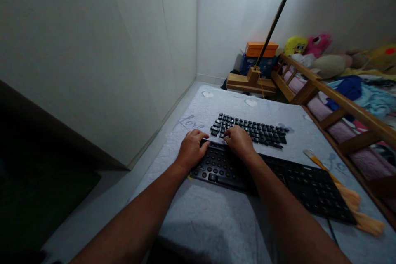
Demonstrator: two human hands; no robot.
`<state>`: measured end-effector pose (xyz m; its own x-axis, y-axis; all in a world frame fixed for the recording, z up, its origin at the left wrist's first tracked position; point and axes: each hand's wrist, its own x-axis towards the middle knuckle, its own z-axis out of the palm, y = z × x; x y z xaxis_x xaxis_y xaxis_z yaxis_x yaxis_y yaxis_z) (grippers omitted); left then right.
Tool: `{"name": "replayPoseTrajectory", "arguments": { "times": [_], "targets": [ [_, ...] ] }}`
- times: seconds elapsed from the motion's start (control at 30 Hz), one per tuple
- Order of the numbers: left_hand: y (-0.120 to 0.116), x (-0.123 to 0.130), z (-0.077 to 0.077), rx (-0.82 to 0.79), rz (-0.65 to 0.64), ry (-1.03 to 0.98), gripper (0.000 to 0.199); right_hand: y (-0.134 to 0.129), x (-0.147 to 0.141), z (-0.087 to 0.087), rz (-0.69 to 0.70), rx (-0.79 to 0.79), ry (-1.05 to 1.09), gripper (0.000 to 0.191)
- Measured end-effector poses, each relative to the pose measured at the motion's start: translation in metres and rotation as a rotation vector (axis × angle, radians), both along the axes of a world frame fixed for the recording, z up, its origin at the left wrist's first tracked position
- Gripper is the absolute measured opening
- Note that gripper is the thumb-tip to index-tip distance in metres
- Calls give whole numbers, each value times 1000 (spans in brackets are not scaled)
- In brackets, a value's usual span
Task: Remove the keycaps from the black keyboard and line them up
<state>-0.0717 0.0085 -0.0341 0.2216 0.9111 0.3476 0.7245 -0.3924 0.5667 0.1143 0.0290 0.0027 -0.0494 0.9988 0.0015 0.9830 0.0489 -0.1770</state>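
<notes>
A black keyboard (222,178) lies across the quilted surface, its left part stripped of most keycaps so that round key posts show. My left hand (192,148) grips the keyboard's far left corner, the thumb over its top. Just beyond the keyboard, loose black keycaps (262,132) are laid out in rows. My right hand (239,140) reaches over the keyboard to the near left edge of these rows, thumb and fingertips pinched at a keycap. The hand and forearm hide the middle of the keyboard. Its right part still carries keys.
A brush (315,159) and an orange cloth (368,222) lie by the keyboard's right end. A cable (331,231) runs toward me. Wooden bed railing (337,90) borders the right side, a pale wardrobe (139,49) the left. Behind stands a wooden stand base (250,82) with a pole.
</notes>
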Motion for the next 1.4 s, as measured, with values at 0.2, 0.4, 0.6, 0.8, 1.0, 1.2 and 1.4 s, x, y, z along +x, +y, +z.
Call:
{"name": "replayPoseTrajectory", "arguments": {
  "times": [0.2, 0.4, 0.6, 0.8, 1.0, 1.2, 1.4],
  "targets": [
    [0, -1, 1, -38, 23, 40, 17, 5, -6, -5, -5, -9, -29, 20],
    [-1, -1, 3, -40, 29, 46, 18, 8, -4, -10, -15, -17, -61, 20],
    [-1, -1, 4, -78, 60, 42, 21, 8, -5, -10, 6, -16, -72, 21],
    [-2, -2, 5, -93, 101, 59, 20, 7, -7, -8, 6, -16, -81, 19],
    [-2, -2, 3, -129, 129, 60, 21, 6, -7, -8, 6, -14, -89, 20],
    [-1, -2, 4, -126, 138, 67, 20, 6, -8, -8, 3, -8, -94, 20],
    [-1, -2, 4, -122, 143, 76, 21, 4, -7, -5, 4, 17, -71, 18]
  ]
}}
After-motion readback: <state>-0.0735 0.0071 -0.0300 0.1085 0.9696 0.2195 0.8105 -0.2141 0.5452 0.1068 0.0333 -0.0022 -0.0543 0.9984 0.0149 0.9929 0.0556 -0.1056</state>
